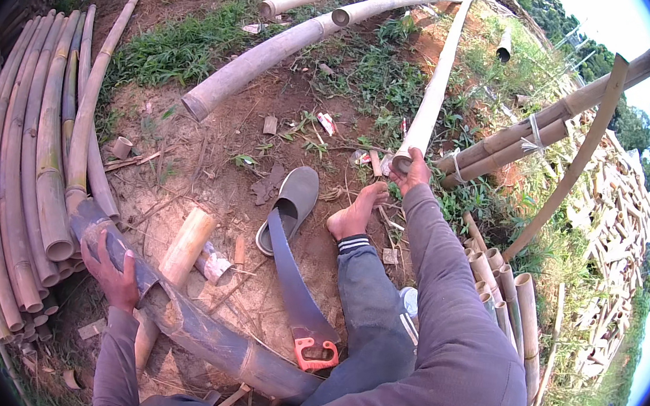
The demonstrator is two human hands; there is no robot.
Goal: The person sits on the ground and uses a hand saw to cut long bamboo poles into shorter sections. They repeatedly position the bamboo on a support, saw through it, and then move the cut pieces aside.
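Note:
My left hand [113, 274] lies with its fingers spread over the dark end of a bamboo pole [94, 228] at the left. Out ahead, my right hand [411, 174] is closed around the near end of a long pale bamboo pole [439, 80]. Between my arms rests a handsaw [291, 279] with an orange handle, its blade tip over a grey slipper [300, 192]. A thick dark bamboo piece [219, 342] slants in front of me, across a shorter pale bamboo piece [187, 246].
Several bamboo poles [31, 172] are stacked at the left. Two more poles [269, 58] lie ahead on dirt and grass. At the right, tied poles [505, 147] slope upward near cut bamboo lengths [527, 311] and a big pile of pieces [615, 233]. My bare foot [356, 213] is on the ground.

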